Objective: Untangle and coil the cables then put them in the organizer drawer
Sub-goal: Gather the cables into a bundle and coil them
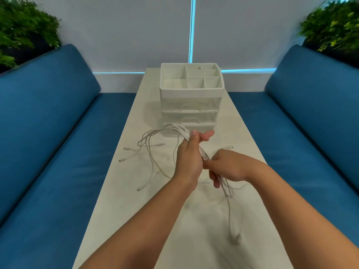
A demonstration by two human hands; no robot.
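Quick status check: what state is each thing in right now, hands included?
cables: still tangled, uncoiled, partly lifted, ends trailing on the table
left hand: grips the cable bundle
right hand: grips the same bundle lower down
organizer: upright, drawers shut, top compartments empty

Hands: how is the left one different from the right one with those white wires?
The left hand is farther up the table, near the organizer; the right hand is closer to the person. The left hand holds the cables where they loop out to the left, with its thumb sticking out. The right hand grips the part whose ends dangle downward. Both hold the same white bundle.
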